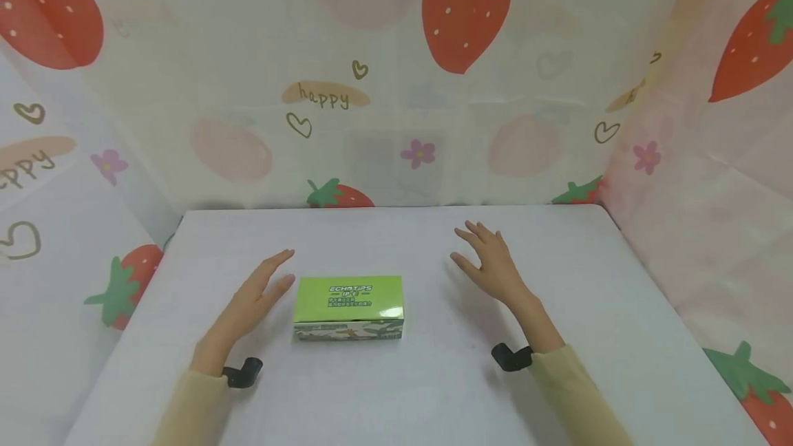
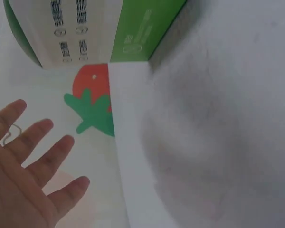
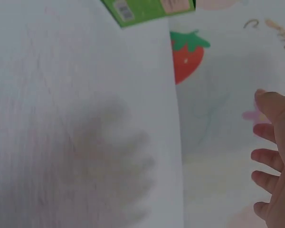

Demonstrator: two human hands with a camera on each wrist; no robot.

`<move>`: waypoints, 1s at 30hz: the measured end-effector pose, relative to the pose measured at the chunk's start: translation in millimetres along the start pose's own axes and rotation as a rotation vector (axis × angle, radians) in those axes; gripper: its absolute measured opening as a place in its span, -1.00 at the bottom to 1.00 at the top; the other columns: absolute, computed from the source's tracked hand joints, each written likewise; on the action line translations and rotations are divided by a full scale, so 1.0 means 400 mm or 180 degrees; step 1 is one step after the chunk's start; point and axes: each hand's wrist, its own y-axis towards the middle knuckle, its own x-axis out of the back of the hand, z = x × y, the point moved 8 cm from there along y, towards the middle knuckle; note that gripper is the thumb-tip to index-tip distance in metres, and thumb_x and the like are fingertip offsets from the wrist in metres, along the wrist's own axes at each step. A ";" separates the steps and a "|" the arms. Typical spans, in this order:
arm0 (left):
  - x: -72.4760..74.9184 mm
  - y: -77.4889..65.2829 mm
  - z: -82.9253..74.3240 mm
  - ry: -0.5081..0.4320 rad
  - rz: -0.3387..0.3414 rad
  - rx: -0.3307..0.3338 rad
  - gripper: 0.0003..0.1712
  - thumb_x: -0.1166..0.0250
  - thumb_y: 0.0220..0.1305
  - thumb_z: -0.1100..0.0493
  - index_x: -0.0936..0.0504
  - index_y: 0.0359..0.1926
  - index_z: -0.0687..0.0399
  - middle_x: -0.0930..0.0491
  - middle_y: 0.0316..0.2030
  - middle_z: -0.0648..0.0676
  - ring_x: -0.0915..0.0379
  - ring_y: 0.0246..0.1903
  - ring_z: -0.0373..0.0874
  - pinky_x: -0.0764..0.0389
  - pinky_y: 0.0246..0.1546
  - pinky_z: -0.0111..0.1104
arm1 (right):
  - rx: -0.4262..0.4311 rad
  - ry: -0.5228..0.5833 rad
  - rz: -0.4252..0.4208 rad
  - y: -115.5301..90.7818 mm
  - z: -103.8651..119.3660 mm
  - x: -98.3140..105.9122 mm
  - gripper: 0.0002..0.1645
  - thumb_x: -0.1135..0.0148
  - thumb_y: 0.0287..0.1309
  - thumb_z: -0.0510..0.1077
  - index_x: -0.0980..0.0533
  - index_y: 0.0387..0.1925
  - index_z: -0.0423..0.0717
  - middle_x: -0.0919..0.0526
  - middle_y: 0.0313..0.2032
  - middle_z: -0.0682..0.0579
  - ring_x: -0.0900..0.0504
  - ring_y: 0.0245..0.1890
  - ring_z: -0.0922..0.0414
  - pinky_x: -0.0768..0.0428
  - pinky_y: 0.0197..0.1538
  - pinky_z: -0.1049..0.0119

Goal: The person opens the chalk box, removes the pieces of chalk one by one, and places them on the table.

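Sleeves (image 1: 191,406), left hand (image 1: 249,303) and right hand (image 1: 493,266) (both raised) flank a green box (image 1: 348,310).

I see one oblong box (image 1: 348,300), closed, its bright green top printed with lettering, its pale front patterned; it lies flat on the white desk (image 1: 434,391), left of centre, long side facing me.

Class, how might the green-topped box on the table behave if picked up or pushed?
The green-topped box probably holds its shape: its faces look flat and edges straight. Lying low and wide on the white table, it should hardly roll or tip. Glare on its top suggests it may be slightly slippery.
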 end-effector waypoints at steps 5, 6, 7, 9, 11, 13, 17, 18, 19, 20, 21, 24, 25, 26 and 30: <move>-0.042 -0.018 0.001 -0.0250 0.0184 0.0125 -0.29 -0.02 0.30 -0.23 0.02 0.41 -0.41 -0.02 0.41 0.07 0.11 0.38 0.17 -0.04 0.24 0.23 | 0.0215 0.0109 0.0133 0.001 0.070 -0.036 -0.40 -0.14 0.21 0.06 -0.35 0.23 -0.10 -0.32 0.28 -0.15 -0.19 0.33 -0.13 0.03 0.34 -0.22; -0.050 -0.020 0.002 -0.0270 0.0206 0.0149 -0.27 -0.04 0.28 -0.24 0.03 0.40 -0.43 -0.01 0.41 0.09 0.11 0.38 0.19 -0.03 0.23 0.25 | 0.0262 0.0130 0.0160 0.001 0.083 -0.044 -0.40 -0.14 0.21 0.06 -0.35 0.23 -0.09 -0.33 0.27 -0.14 -0.19 0.33 -0.12 0.03 0.35 -0.21; -0.056 -0.022 0.001 -0.0295 0.0210 0.0157 -0.24 -0.08 0.26 -0.24 0.04 0.40 -0.44 -0.01 0.41 0.10 0.11 0.38 0.19 -0.03 0.22 0.26 | 0.0312 0.0153 0.0188 0.001 0.096 -0.051 -0.40 -0.14 0.21 0.06 -0.36 0.23 -0.09 -0.33 0.27 -0.14 -0.20 0.33 -0.11 0.02 0.35 -0.19; -0.068 -0.025 -0.003 -0.0305 0.0210 0.0145 -0.16 -0.16 0.20 -0.24 0.06 0.41 -0.45 -0.01 0.41 0.11 0.11 0.38 0.20 -0.02 0.22 0.27 | 0.0385 0.0203 0.0257 -0.001 0.120 -0.068 -0.40 -0.14 0.21 0.06 -0.36 0.23 -0.08 -0.34 0.27 -0.11 -0.22 0.33 -0.09 0.00 0.36 -0.15; -0.077 -0.029 -0.006 -0.0312 0.0204 0.0128 -0.07 -0.24 0.12 -0.23 0.07 0.41 -0.44 -0.02 0.41 0.11 0.10 0.38 0.19 -0.03 0.22 0.27 | 0.0427 0.0241 0.0338 -0.004 0.141 -0.085 -0.41 -0.14 0.21 0.06 -0.36 0.23 -0.05 -0.34 0.28 -0.09 -0.22 0.33 -0.06 -0.02 0.38 -0.10; -0.086 -0.033 -0.009 -0.0337 0.0206 0.0124 0.03 -0.33 0.02 -0.23 0.08 0.41 -0.43 -0.02 0.41 0.09 0.08 0.37 0.18 -0.03 0.22 0.26 | 0.0461 0.0300 0.0435 -0.008 0.160 -0.104 -0.41 -0.14 0.21 0.07 -0.36 0.23 -0.04 -0.33 0.29 -0.05 -0.21 0.34 -0.02 -0.03 0.39 -0.05; -0.104 -0.037 -0.009 -0.0359 0.0261 0.0179 0.17 -0.43 -0.14 -0.24 0.10 0.42 -0.43 0.00 0.42 0.07 0.06 0.37 0.19 -0.04 0.21 0.27 | 0.0530 0.0434 0.0629 -0.019 0.194 -0.140 -0.42 -0.07 0.25 0.10 -0.36 0.24 -0.02 -0.32 0.30 -0.02 -0.19 0.35 0.03 -0.09 0.39 0.02; -0.108 -0.038 -0.007 -0.0373 0.0280 0.0206 0.19 -0.44 -0.17 -0.25 0.11 0.41 -0.45 0.00 0.42 0.06 0.05 0.36 0.18 -0.04 0.21 0.28 | 0.0530 0.0469 0.0679 -0.023 0.201 -0.148 -0.42 -0.05 0.26 0.12 -0.35 0.25 0.00 -0.31 0.30 0.00 -0.18 0.36 0.05 -0.11 0.38 0.03; -0.112 -0.038 -0.004 -0.0390 0.0297 0.0225 0.21 -0.45 -0.18 -0.24 0.12 0.41 -0.47 0.00 0.42 0.05 0.03 0.36 0.17 -0.05 0.21 0.27 | 0.0503 0.0493 0.0740 -0.026 0.206 -0.157 -0.41 -0.03 0.26 0.16 -0.35 0.25 0.03 -0.30 0.31 0.03 -0.18 0.36 0.07 -0.14 0.37 0.04; -0.116 -0.038 -0.002 -0.0405 0.0317 0.0234 0.22 -0.46 -0.19 -0.24 0.13 0.41 -0.48 -0.02 0.41 0.05 0.01 0.35 0.16 -0.04 0.21 0.27 | 0.0453 0.0539 0.0819 -0.029 0.211 -0.167 -0.39 -0.02 0.25 0.20 -0.34 0.26 0.06 -0.29 0.32 0.06 -0.17 0.36 0.09 -0.16 0.36 0.05; -0.120 -0.038 0.002 -0.0423 0.0336 0.0247 0.24 -0.47 -0.20 -0.23 0.15 0.40 -0.50 -0.05 0.40 0.05 0.00 0.35 0.16 -0.04 0.21 0.27 | 0.0398 0.0575 0.0901 -0.033 0.214 -0.176 -0.35 -0.02 0.22 0.25 -0.32 0.27 0.11 -0.27 0.33 0.10 -0.16 0.36 0.11 -0.19 0.35 0.06; -0.127 -0.039 0.011 -0.0462 0.0341 0.0249 0.27 -0.49 -0.23 -0.22 0.19 0.40 -0.54 -0.14 0.35 0.07 -0.06 0.32 0.14 -0.05 0.21 0.26 | 0.0322 0.0627 0.1107 -0.045 0.224 -0.199 -0.26 -0.09 0.11 0.34 -0.28 0.30 0.22 -0.22 0.35 0.15 -0.17 0.36 0.12 -0.27 0.31 0.06; -0.129 -0.040 0.014 -0.0459 0.0333 0.0246 0.28 -0.49 -0.23 -0.22 0.21 0.40 -0.54 -0.18 0.33 0.09 -0.07 0.31 0.14 -0.06 0.21 0.26 | 0.0319 0.0623 0.1154 -0.048 0.227 -0.203 -0.23 -0.12 0.07 0.35 -0.27 0.31 0.25 -0.21 0.35 0.16 -0.18 0.36 0.11 -0.28 0.30 0.05; -0.130 -0.040 0.016 -0.0450 0.0320 0.0249 0.29 -0.49 -0.24 -0.23 0.21 0.40 -0.55 -0.22 0.30 0.10 -0.08 0.31 0.15 -0.06 0.21 0.26 | 0.0343 0.0609 0.1183 -0.050 0.230 -0.206 -0.20 -0.15 0.04 0.36 -0.25 0.31 0.27 -0.20 0.36 0.16 -0.18 0.36 0.10 -0.29 0.29 0.04; -0.135 -0.045 0.023 -0.0420 0.0285 0.0302 0.32 -0.49 -0.27 -0.26 0.20 0.42 -0.46 -0.29 0.24 0.14 -0.15 0.27 0.15 -0.10 0.20 0.24 | 0.0470 0.0448 0.1177 -0.057 0.237 -0.208 -0.13 -0.22 -0.04 0.36 -0.23 0.32 0.28 -0.19 0.36 0.14 -0.21 0.34 0.08 -0.31 0.29 0.07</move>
